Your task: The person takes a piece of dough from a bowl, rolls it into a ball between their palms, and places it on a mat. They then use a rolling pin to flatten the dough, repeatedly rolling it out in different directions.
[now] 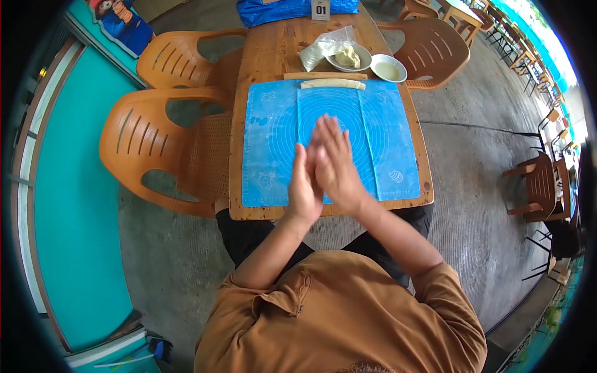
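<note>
Above the blue silicone baking mat (273, 168), my left hand (306, 186) and my right hand (339, 168) meet palm to palm. The fingers of both are stretched out, and those of the right are a little blurred. Whether anything lies between the palms is hidden. Across the mat's far edge rests a pale roll of dough (333, 83). Just behind it is a thin wooden rolling pin (323, 76).
Beyond the mat, on the wooden table (273, 53), are a plastic bag of white flour (314, 56), a bowl (367, 59) with a dough lump (347, 57), and a shallow dish of liquid (389, 69). Orange chairs (146, 140) flank the table.
</note>
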Motion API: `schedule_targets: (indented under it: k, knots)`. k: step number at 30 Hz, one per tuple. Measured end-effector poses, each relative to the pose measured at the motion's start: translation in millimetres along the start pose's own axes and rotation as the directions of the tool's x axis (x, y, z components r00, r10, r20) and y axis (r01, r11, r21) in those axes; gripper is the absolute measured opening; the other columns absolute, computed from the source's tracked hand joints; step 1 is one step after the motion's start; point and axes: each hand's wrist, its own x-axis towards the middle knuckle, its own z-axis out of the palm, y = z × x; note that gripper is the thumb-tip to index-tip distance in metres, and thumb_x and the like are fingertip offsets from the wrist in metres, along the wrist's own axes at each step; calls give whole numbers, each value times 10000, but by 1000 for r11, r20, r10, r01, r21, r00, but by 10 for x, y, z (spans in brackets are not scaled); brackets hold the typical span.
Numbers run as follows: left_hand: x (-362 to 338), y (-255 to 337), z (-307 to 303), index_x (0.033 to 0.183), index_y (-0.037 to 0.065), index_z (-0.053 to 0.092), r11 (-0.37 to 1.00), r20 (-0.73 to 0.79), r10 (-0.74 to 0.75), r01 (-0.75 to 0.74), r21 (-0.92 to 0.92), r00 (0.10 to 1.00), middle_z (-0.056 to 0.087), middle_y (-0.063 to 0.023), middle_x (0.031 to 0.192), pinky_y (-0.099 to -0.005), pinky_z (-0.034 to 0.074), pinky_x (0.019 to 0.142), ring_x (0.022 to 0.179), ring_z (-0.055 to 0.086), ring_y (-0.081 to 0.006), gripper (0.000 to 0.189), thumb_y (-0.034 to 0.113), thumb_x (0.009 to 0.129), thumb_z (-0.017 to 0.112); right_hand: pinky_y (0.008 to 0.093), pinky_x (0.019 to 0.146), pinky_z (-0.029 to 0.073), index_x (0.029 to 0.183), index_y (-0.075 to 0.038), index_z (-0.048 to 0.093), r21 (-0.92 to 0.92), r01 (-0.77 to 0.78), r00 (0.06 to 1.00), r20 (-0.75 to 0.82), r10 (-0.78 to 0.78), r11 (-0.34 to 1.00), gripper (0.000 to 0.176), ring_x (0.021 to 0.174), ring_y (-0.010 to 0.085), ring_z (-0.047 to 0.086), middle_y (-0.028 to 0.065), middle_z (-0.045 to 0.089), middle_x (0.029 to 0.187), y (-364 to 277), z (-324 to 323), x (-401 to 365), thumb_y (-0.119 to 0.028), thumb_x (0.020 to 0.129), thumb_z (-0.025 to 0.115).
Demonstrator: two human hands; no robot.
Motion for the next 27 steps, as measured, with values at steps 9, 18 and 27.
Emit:
schedule_targets:
  k: [9,18,27]
  knots:
    - [-47,-134,86,1665,62,236,993,64,-11,3,120,998,221,-107,1739,-435,169,1313,1607,202,-237,682,511,1152,221,571,1292,55,1659,8,216,139,-42,995,-82,54,989,672,1611,441,116,221,211,1729,18,-114,35,-360,1114,358]
    - [-59,-220,130,1675,116,212,992,78,-117,120,-30,990,298,-94,1707,-497,288,1265,1564,305,-314,637,455,1145,314,596,1284,35,1647,18,247,3,-8,997,-79,8,1000,692,1603,453,138,276,255,1693,-16,-227,170,-395,1105,364]
    - [406,-362,-232,1409,1,543,915,50,-169,175,-364,984,618,-182,1392,-515,446,1179,1374,555,-351,521,407,1138,362,532,1301,86,1623,5,299,157,39,999,29,-44,987,623,1589,386,223,231,328,1670,366,-118,314,-362,1128,388]
